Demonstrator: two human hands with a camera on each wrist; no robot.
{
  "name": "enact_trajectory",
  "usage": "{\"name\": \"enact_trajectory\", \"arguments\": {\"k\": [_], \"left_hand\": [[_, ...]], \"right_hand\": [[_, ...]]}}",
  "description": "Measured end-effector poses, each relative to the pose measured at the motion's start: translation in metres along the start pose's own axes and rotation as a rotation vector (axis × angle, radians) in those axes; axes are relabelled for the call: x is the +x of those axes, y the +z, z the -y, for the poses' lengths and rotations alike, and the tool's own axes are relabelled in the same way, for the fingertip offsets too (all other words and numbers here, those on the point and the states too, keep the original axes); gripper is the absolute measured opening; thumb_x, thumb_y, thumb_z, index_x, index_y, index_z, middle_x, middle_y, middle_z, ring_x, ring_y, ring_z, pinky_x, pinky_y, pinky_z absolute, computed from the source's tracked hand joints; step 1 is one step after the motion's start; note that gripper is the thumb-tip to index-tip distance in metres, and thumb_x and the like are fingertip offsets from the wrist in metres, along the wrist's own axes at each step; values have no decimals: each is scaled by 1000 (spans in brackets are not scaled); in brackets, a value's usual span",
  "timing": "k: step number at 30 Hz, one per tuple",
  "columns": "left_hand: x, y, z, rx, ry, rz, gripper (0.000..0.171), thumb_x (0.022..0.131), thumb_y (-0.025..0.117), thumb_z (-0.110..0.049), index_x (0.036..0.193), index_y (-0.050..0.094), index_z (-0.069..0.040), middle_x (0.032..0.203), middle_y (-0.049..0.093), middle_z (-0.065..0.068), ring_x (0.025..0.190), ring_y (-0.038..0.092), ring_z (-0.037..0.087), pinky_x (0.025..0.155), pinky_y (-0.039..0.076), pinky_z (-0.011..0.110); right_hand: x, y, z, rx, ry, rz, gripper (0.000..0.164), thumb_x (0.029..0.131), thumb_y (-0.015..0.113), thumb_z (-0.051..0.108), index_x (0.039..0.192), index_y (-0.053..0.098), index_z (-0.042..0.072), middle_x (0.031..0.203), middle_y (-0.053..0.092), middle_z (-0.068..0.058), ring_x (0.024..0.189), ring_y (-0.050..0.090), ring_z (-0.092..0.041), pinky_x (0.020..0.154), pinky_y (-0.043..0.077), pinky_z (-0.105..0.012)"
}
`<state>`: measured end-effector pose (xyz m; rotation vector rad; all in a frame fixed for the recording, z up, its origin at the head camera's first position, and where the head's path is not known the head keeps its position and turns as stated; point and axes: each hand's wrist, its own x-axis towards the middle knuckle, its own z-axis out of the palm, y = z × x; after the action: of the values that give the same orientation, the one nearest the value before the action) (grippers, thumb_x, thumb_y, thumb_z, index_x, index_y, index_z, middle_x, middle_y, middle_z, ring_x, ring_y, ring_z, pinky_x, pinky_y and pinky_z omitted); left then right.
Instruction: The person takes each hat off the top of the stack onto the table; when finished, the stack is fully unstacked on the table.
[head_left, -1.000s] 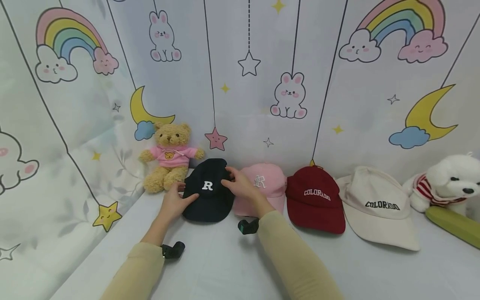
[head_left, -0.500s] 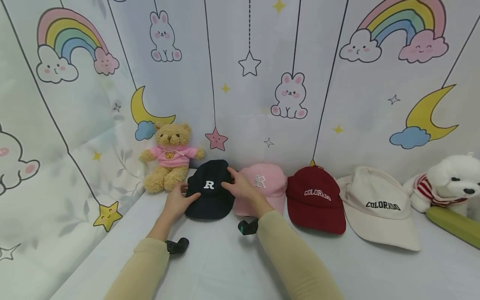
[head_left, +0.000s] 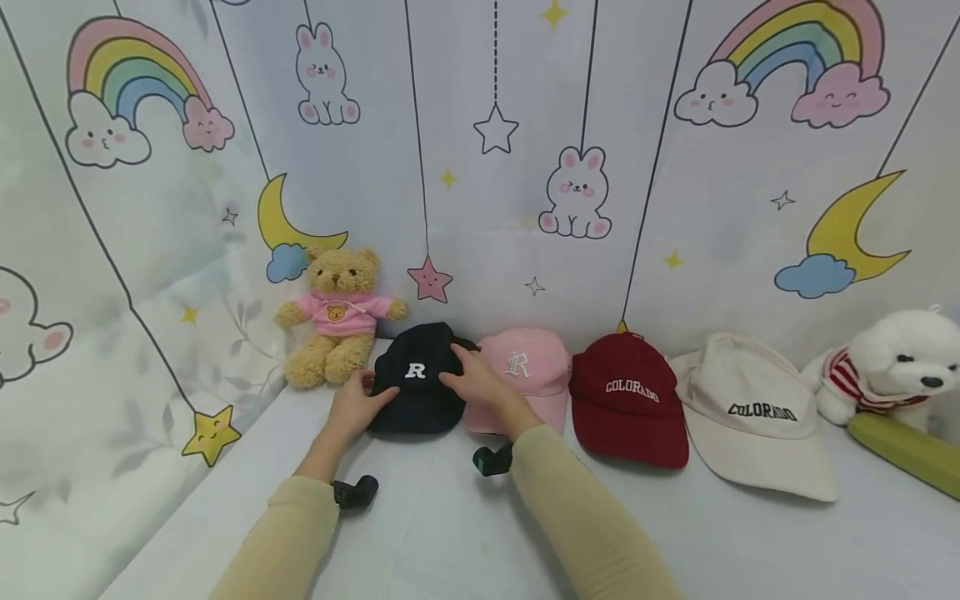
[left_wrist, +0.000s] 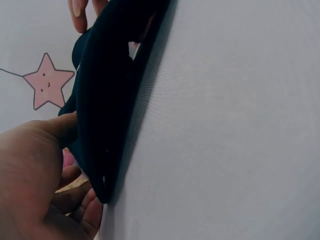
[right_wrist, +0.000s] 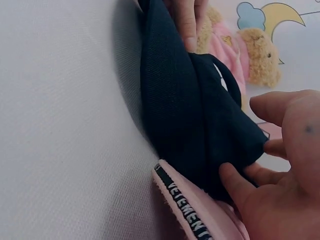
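A black baseball cap (head_left: 417,408) with a white R sits brim forward on the white surface in the head view. My left hand (head_left: 356,403) holds its left side. In the left wrist view the left thumb (left_wrist: 62,127) lies against the cap and the other fingers curl at its lower edge. My right hand (head_left: 483,382) grips the right side of the crown, with the thumb toward the front. The right wrist view shows the right fingertips (right_wrist: 232,172) against the dark cloth. Just right of the black cap stands a pink cap (head_left: 536,354), partly hidden behind my right hand.
Farther right are a dark red cap (head_left: 628,417) and a cream cap (head_left: 757,392), both lettered COLORADO. A teddy bear (head_left: 337,312) in pink sits at the left. At the right edge are a white plush dog (head_left: 907,358) and a long green object (head_left: 907,454).
The black cap has shifted slightly back toward the wall. My left hand has moved a little right, staying on the cap. A dark piece of the cap now shows beyond my right fingers.
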<state>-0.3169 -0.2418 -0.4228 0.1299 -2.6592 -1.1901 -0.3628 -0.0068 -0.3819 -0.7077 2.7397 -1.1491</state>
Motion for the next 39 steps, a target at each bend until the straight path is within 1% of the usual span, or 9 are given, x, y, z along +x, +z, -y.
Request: {"name": "enact_trajectory", "arguments": {"k": [4,9,14,17,20,24,27,33,39], "left_hand": [[2,1,-1,-3,0,10,69,95,69,-32,139,42,13,135,52,34,124,52,45,104,41,54],[2,0,-1,-11,15,16,69,95,70,-32,139,42,14,135,52,35,123,53,46,104,40,54],[-1,-2,1,-23,12,19,69,96,69,-31,141,42,13,136,51,35,125,52,47,105,40,54],[-4,-5,1,-34,2,22,68,96,69,-31,142,41,12,138,49,35,126,50,48,105,40,55],[-6,-8,0,-41,-3,23,68,97,67,-32,143,41,10,140,47,35,128,49,48,106,39,56],[-6,-14,-3,-58,5,16,67,99,65,-33,145,40,8,143,47,31,129,48,46,106,38,55],[-6,-18,-5,-81,35,12,66,100,65,-32,147,39,6,146,46,28,130,46,43,107,37,54],[-10,-20,-10,-129,158,3,62,100,67,-28,147,40,4,147,46,25,131,46,41,107,38,53],[-17,-20,-22,-182,265,-18,63,99,69,-27,147,41,1,145,48,23,131,46,40,107,39,52]], "right_hand": [[-2,-2,0,-2,2,-5,63,103,56,27,156,32,2,157,34,-23,147,29,-36,117,25,-48],[0,-2,-2,13,-1,-9,64,103,56,26,157,31,2,158,35,-19,147,28,-34,118,24,-45],[-1,-3,-2,77,-9,-23,65,102,58,25,156,31,1,155,39,-20,141,40,-34,114,33,-44],[-3,-5,0,112,-4,-38,65,102,60,26,156,32,4,153,41,-20,136,47,-34,111,38,-45],[-6,-11,3,126,1,-55,66,102,61,28,157,33,8,152,43,-18,134,48,-34,110,39,-46],[-12,-21,10,150,-37,-74,66,101,62,28,157,34,11,152,43,-18,133,48,-34,109,39,-47],[-18,-29,13,170,-72,-78,66,100,63,27,158,34,12,151,44,-19,132,48,-33,109,39,-48],[-36,-42,13,182,-114,-74,66,100,64,27,158,34,16,148,46,-17,130,50,-31,106,43,-47],[-56,-57,10,169,-188,-79,67,99,67,24,157,35,16,142,49,-14,128,52,-32,101,48,-44]]}}
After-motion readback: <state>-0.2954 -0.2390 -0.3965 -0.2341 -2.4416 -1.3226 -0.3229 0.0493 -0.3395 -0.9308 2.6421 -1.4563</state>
